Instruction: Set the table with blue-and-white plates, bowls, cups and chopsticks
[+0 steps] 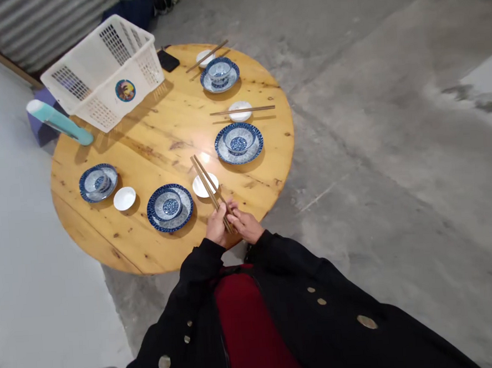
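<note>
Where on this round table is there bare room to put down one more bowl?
The widest bare wood on the table lies mid-table, between the basket and the left plate. A smaller patch lies at the right edge, beside the right plate. The front is crowded: the left hand and right hand hold chopsticks over a white dish.

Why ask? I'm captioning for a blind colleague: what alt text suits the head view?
The left hand and right hand hold wooden chopsticks at the edge of a round wooden table set with blue-and-white bowls on plates and small white dishes; a white plastic basket sits at its far edge.
</note>
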A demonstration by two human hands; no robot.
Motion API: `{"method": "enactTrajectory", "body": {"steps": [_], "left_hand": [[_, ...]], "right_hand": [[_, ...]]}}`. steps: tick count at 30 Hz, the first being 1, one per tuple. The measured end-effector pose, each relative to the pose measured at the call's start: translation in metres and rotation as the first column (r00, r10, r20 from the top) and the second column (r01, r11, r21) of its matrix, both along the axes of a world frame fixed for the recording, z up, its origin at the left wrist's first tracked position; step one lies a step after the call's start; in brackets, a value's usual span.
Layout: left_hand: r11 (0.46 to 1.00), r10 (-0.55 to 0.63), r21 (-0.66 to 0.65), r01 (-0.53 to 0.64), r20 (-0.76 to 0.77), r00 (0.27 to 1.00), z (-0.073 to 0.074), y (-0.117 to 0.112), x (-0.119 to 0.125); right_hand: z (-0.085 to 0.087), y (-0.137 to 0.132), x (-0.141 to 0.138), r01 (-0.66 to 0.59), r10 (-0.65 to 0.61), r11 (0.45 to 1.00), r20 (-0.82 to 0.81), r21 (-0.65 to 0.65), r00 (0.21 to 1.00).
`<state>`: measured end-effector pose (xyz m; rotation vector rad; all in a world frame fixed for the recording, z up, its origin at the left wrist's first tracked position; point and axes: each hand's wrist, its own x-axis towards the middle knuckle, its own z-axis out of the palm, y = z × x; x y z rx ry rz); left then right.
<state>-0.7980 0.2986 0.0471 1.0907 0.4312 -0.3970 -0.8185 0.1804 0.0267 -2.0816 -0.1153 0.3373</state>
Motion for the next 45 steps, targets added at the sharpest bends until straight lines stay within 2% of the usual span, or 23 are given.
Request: {"method": "enactTrajectory", "body": {"steps": [2, 4, 9, 11, 13, 15, 17, 20, 23, 28, 31, 33, 37, 42, 45], "left_hand": [[0.997, -0.065, -0.043, 0.065, 0.006, 0.998, 0.005, -0.016, -0.006], [0.994, -0.108, -0.036, 0.108, 0.000, 0.994, 0.009, -0.027, -0.012], [0.977, -0.214, 0.003, 0.215, -0.026, 0.976, 0.019, -0.042, -0.015], [0.973, -0.229, -0.007, 0.229, 0.014, 0.973, 0.020, -0.046, -0.015], [0.971, -0.235, -0.019, 0.237, 0.073, 0.969, 0.020, -0.049, -0.014], [0.966, -0.252, -0.024, 0.257, 0.123, 0.960, 0.019, -0.050, -0.015], [0.952, -0.300, -0.027, 0.306, 0.134, 0.945, 0.017, -0.051, -0.017], [0.918, -0.389, -0.045, 0.394, 0.095, 0.916, 0.016, -0.049, -0.020], [0.899, -0.432, -0.037, 0.435, 0.070, 0.899, 0.017, -0.049, -0.023], [0.878, -0.478, 0.048, 0.476, 0.068, 0.876, 0.020, -0.056, -0.026], [0.870, -0.492, 0.070, 0.488, 0.059, 0.869, 0.021, -0.069, -0.026], [0.882, -0.471, 0.063, 0.467, 0.074, 0.879, 0.021, -0.085, -0.022], [0.939, -0.335, -0.030, 0.343, 0.153, 0.930, 0.030, -0.132, -0.004], [0.907, -0.348, -0.209, 0.366, 0.120, 0.930, 0.055, -0.209, 0.012], [0.905, -0.340, -0.241, 0.351, 0.087, 0.937, 0.066, -0.258, 0.010]], "right_hand": [[0.001, -0.012, -0.010, 0.031, -0.029, 0.991, -0.018, 0.131, 0.999], [0.006, -0.023, -0.017, 0.046, -0.038, 0.977, -0.045, 0.208, 0.998], [0.026, -0.039, -0.024, 0.014, 0.009, 0.964, -0.085, 0.266, 0.996], [0.032, -0.041, -0.025, -0.002, 0.019, 0.981, -0.087, 0.196, 0.996], [0.036, -0.042, -0.026, 0.004, -0.002, 0.999, -0.055, 0.045, 0.998], [0.037, -0.043, -0.029, 0.031, -0.033, 0.995, -0.017, -0.098, 0.999], [0.036, -0.042, -0.033, 0.059, -0.061, 0.989, -0.008, -0.133, 0.998], [0.035, -0.041, -0.041, 0.104, -0.104, 0.995, -0.049, 0.003, 0.993], [0.036, -0.041, -0.047, 0.128, -0.111, 0.980, -0.115, 0.152, 0.987], [0.038, -0.050, -0.049, 0.126, -0.095, 0.971, -0.153, 0.202, 0.984], [0.035, -0.064, -0.048, 0.118, -0.082, 0.960, -0.148, 0.253, 0.986], [0.032, -0.078, -0.047, 0.120, -0.075, 0.946, -0.157, 0.302, 0.985], [0.030, -0.124, -0.045, 0.098, -0.023, 0.923, -0.201, 0.372, 0.979], [0.043, -0.211, -0.041, 0.040, 0.081, 0.885, -0.237, 0.465, 0.968], [0.049, -0.266, -0.039, 0.021, 0.136, 0.868, -0.278, 0.495, 0.951]]}}
